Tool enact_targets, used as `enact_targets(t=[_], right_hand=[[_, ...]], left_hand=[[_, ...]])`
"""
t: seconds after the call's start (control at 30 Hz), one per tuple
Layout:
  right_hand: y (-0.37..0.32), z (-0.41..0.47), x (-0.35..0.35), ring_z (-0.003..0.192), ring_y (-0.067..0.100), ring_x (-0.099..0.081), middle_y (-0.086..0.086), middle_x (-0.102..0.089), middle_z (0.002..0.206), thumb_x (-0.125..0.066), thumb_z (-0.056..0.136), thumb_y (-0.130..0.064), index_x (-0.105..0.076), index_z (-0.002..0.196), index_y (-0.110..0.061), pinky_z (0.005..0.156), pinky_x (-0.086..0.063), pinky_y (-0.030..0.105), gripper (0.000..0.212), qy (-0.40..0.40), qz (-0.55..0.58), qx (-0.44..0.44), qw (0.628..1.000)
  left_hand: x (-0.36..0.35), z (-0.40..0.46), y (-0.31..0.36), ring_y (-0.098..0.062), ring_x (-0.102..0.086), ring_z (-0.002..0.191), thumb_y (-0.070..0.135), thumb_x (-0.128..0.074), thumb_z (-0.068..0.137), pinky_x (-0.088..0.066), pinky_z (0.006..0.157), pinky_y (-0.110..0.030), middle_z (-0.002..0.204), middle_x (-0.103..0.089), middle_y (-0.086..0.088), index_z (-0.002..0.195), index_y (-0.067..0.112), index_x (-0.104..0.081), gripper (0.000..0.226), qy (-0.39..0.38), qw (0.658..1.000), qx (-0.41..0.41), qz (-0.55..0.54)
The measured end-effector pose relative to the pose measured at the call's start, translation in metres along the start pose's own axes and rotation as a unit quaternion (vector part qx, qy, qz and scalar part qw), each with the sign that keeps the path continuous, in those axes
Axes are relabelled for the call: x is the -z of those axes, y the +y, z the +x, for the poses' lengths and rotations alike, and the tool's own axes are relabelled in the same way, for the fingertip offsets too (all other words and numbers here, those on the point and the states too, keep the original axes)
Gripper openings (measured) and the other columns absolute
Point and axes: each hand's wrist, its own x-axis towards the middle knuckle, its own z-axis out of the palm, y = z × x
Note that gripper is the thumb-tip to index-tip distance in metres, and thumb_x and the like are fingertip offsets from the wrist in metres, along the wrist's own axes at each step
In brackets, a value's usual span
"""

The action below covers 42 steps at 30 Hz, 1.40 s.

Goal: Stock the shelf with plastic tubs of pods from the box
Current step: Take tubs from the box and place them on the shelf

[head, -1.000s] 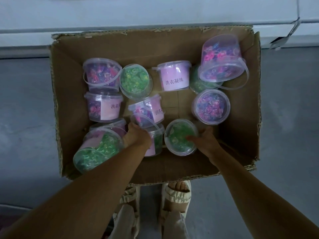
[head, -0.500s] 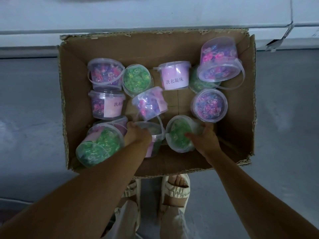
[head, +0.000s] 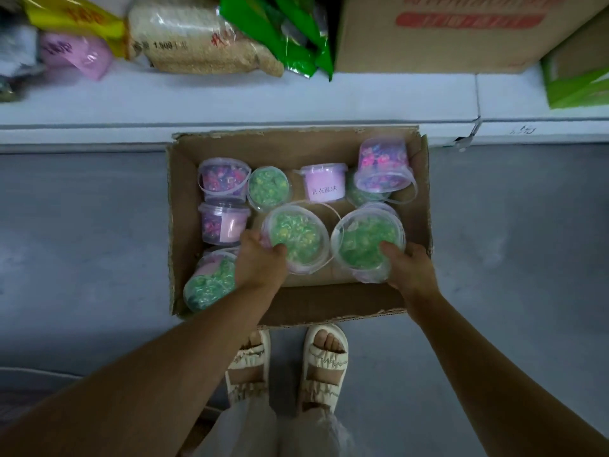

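An open cardboard box [head: 184, 225] sits on the grey floor in front of a low white shelf [head: 230, 97]. Several clear plastic tubs of green or purple pods lie inside it. My left hand [head: 258, 262] grips a tub of green pods [head: 296, 234], raised above the box's middle. My right hand [head: 410, 270] grips a second tub of green pods [head: 367, 239] beside it, thumb over the lid. A pink-labelled tub [head: 324, 183] stands at the back of the box.
The shelf holds a bag of rice [head: 197, 37], green packets [head: 290, 34], a pink pouch [head: 79, 54] and a large cardboard carton [head: 445, 31]. My sandalled feet [head: 286, 364] stand just behind the box. Grey floor lies on both sides.
Both hands have closed round green tubs and lifted them up from the box. The view has tilted up, so the shelf with its goods shows.
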Motion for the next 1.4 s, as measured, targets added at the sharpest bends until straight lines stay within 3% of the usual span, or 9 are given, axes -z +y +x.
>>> enact_targets(t=[0.17,0.3,0.4,0.5,0.6,0.77,0.97,1.13,1.4], right_hand=[[-0.052,-0.053,0.046,0.101,0.031,-0.061,0.011,-0.063,0.110,-0.055,0.057,-0.064,-0.057,0.117,-0.015,0.087,-0.051,0.052,0.078,-0.008,0.078,0.017,0.997],[-0.112,-0.109,0.089,0.098,0.031,-0.061,0.013,-0.061,0.107,-0.057,0.084,-0.041,-0.055,0.108,-0.009,0.083,-0.054,0.047,0.040,-0.003,0.136,0.041,0.990],[-0.158,-0.153,0.124,0.091,0.031,-0.059,0.010,-0.059,0.089,-0.052,0.092,-0.024,-0.055,0.083,-0.016,0.080,-0.050,0.044,0.013,0.000,0.180,0.073,0.981],[-0.202,-0.203,0.159,0.094,0.032,-0.057,0.016,-0.057,0.098,-0.050,0.093,-0.023,-0.054,0.083,-0.020,0.078,-0.050,0.042,0.011,-0.002,0.218,0.105,0.970],[-0.244,-0.255,0.196,0.093,0.031,-0.057,0.018,-0.055,0.104,-0.051,0.093,-0.026,-0.055,0.094,-0.017,0.074,-0.050,0.035,0.010,-0.003,0.248,0.140,0.959],[-0.309,-0.348,0.253,0.081,0.026,-0.062,0.013,-0.059,0.099,-0.053,0.092,-0.034,-0.050,0.114,-0.015,0.072,-0.053,0.034,0.029,-0.008,0.297,0.201,0.934],[-0.371,-0.457,0.304,0.084,0.027,-0.062,0.015,-0.057,0.100,-0.051,0.092,-0.042,-0.047,0.116,-0.018,0.065,-0.049,0.031,0.035,-0.015,0.342,0.273,0.899],[-0.408,-0.531,0.338,0.088,0.028,-0.062,0.008,-0.055,0.098,-0.050,0.092,-0.044,-0.044,0.124,-0.022,0.082,-0.052,0.039,0.040,-0.023,0.372,0.337,0.864],[-0.472,-0.593,0.387,0.096,0.036,-0.063,0.010,-0.057,0.110,-0.052,0.091,-0.044,-0.048,0.122,-0.017,0.086,-0.053,0.043,0.041,-0.041,0.389,0.402,0.828]], left_hand=[[0.044,-0.039,0.050,-0.031,-0.063,0.098,0.031,-0.055,0.073,-0.051,0.085,-0.055,0.105,-0.065,-0.006,0.106,0.021,-0.054,0.034,-0.005,0.993,-0.051,-0.105],[0.093,-0.097,0.120,-0.034,-0.060,0.098,0.007,-0.050,0.089,-0.049,0.087,-0.055,0.095,-0.060,-0.011,0.100,0.011,-0.054,0.013,0.024,0.980,-0.117,-0.159],[0.131,-0.136,0.167,-0.027,-0.057,0.074,0.006,-0.049,0.089,-0.051,0.078,-0.055,0.069,-0.055,-0.005,0.077,0.017,-0.050,0.017,0.010,0.971,-0.150,-0.184],[0.173,-0.174,0.213,-0.026,-0.057,0.062,0.014,-0.054,0.085,-0.054,0.072,-0.052,0.060,-0.058,-0.003,0.085,0.028,-0.055,0.014,0.006,0.960,-0.198,-0.196],[0.218,-0.217,0.259,-0.020,-0.056,0.051,0.005,-0.050,0.088,-0.053,0.064,-0.042,0.059,-0.057,-0.006,0.100,0.012,-0.054,0.014,-0.003,0.949,-0.227,-0.219],[0.293,-0.298,0.328,-0.018,-0.051,0.046,0.003,-0.044,0.091,-0.051,0.058,-0.038,0.044,-0.051,-0.001,0.094,0.008,-0.050,0.009,-0.037,0.927,-0.267,-0.259],[0.378,-0.386,0.385,-0.024,-0.049,0.043,-0.001,-0.044,0.089,-0.046,0.061,-0.039,0.044,-0.047,-0.007,0.068,0.005,-0.048,0.023,-0.068,0.889,-0.332,-0.308],[0.434,-0.444,0.425,-0.019,-0.049,0.042,0.000,-0.046,0.089,-0.047,0.058,-0.029,0.041,-0.045,-0.005,0.056,0.006,-0.046,0.033,-0.067,0.860,-0.385,-0.328],[0.484,-0.507,0.493,-0.023,-0.047,0.048,0.001,-0.047,0.089,-0.041,0.058,-0.030,0.054,-0.047,-0.014,0.042,0.009,-0.054,0.049,-0.074,0.817,-0.441,-0.365]])
